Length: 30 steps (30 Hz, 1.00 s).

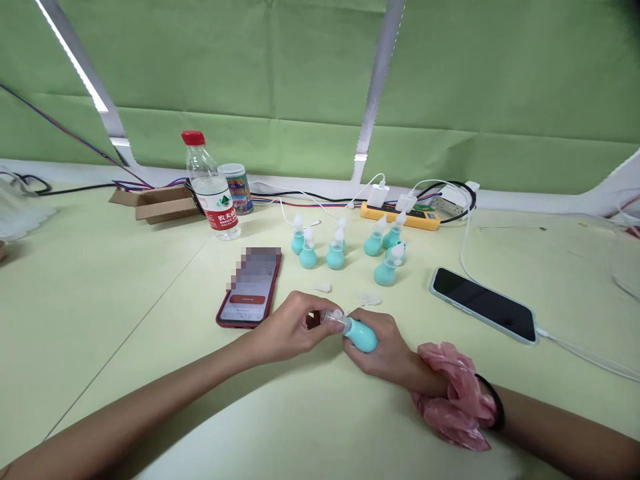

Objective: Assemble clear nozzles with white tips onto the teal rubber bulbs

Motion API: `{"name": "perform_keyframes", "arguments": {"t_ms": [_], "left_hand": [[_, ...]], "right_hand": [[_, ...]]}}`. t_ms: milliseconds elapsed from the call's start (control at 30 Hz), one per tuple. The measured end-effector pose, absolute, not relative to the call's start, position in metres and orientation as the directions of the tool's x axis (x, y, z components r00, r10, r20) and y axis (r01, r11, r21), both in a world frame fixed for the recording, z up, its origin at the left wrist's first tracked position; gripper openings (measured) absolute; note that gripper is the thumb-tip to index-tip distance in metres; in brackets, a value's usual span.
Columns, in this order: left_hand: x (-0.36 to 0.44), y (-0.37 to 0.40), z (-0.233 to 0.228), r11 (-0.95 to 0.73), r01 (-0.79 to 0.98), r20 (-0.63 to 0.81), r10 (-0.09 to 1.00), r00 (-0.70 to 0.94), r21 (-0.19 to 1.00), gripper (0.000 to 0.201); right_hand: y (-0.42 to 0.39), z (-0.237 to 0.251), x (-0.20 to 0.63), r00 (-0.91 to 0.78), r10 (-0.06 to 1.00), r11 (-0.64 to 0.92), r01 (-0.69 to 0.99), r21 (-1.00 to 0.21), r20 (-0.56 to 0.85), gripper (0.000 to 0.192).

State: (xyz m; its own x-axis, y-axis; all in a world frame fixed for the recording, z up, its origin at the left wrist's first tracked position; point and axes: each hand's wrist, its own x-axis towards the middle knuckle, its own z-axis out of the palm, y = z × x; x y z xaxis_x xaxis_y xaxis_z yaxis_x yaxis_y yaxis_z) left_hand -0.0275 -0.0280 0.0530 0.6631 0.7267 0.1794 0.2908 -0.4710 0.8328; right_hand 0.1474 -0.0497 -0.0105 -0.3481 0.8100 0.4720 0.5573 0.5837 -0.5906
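Between my hands lies a bulb nasal aspirator on its side, with a teal squeeze bulb and a clear plastic cup. My left hand is closed, pinching the clear cup between thumb and fingers. Wrapped round the teal bulb from the right is my right hand. The cup meets the bulb's neck, but I cannot tell how firmly they are joined. Just beyond my hands lie a small whitish piece and a clear plastic piece. Further back several similar aspirators stand upright with white tips.
A red-cased phone lies left of my hands, and a charging phone lies to the right. Behind are a water bottle, a can, an open cardboard box and a yellow power strip with cables.
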Motion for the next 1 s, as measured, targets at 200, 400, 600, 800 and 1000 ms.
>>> {"name": "perform_keyframes", "arguments": {"t_ms": [200,400,600,800,1000], "left_hand": [[-0.030,-0.029,0.056,-0.657,0.339,0.212,0.611,0.763,0.674,0.024],[-0.031,-0.029,0.056,-0.667,0.320,0.203,0.582,0.788,0.673,0.023],[-0.031,-0.031,0.053,-0.668,0.303,0.228,0.585,0.778,0.679,0.021],[-0.025,-0.032,0.042,-0.193,0.048,0.128,0.795,0.593,0.980,0.019],[-0.028,-0.026,0.048,-0.248,-0.050,0.252,0.919,0.305,0.967,0.017]], "right_hand": [[-0.050,-0.007,0.146,-0.382,0.823,0.566,0.482,-0.669,0.421,0.008],[-0.053,0.001,0.144,-0.424,0.854,0.459,0.340,-0.821,0.302,0.009],[-0.050,-0.001,0.146,-0.526,0.840,0.272,0.193,-0.943,0.135,0.012],[-0.057,0.016,0.142,-0.534,0.833,0.222,0.090,-0.971,0.141,0.012],[-0.046,0.032,0.156,-0.414,0.845,0.484,0.320,-0.814,0.340,0.034]]}}
